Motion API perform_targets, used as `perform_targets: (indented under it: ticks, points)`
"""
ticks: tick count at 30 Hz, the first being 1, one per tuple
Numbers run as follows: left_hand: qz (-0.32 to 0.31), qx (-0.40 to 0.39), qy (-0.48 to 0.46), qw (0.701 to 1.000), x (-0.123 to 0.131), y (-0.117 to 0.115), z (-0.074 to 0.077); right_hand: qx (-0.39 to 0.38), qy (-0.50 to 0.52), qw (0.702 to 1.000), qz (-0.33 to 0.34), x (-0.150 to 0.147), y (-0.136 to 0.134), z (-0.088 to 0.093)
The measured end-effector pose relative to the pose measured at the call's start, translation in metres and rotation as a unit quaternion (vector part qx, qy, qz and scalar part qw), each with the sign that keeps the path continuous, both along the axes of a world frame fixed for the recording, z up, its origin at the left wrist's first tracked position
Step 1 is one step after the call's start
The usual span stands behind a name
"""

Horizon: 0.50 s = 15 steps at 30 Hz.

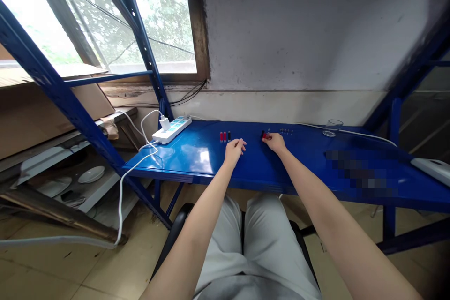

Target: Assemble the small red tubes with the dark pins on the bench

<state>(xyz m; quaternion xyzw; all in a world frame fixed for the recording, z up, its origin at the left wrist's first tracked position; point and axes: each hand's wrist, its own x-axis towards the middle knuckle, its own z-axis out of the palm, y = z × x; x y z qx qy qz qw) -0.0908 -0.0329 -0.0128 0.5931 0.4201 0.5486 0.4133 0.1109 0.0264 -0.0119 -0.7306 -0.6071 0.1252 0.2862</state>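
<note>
My right hand (274, 142) is over the blue tabletop, its fingertips closed on a small red piece (265, 135) with a dark part beside it. What kind of thing it is cannot be made out. My left hand (235, 152) is held to the left, with fingers curled and thumb drawn in; whether anything is between them is hidden. Just beyond it stand two small red tubes (223, 137) with pale ends and a similar black tube (229, 136), in a row. Several tiny shiny pieces (286, 131) lie in rows past my right hand, and a small clear one (269, 130) is closer to it.
A white power strip (172, 130) with a plugged-in charger lies at the table's left end, its cable hanging over the edge. A clear glass dish (332, 127) stands at the back right. A white device (432, 168) is at the right edge. Blue posts (138, 33) frame the table (197, 150).
</note>
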Motion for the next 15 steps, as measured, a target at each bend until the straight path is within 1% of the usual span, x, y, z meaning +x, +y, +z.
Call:
perform_targets:
  ticks: [4,9,15]
  points:
    - [0.004,-0.001,0.007,1.000,-0.0003,-0.0008,0.0006,-0.015,-0.019,1.000,-0.012,-0.0045,0.0002,0.0020]
    - [0.003,-0.002,0.014,1.000,0.0003,-0.0015,0.0013,-0.009,-0.025,0.999,-0.028,-0.0070,-0.0009,0.0032]
    - [-0.002,-0.002,0.014,1.000,0.0005,-0.0007,0.0005,-0.011,-0.026,0.999,-0.031,-0.0079,0.0005,0.0044]
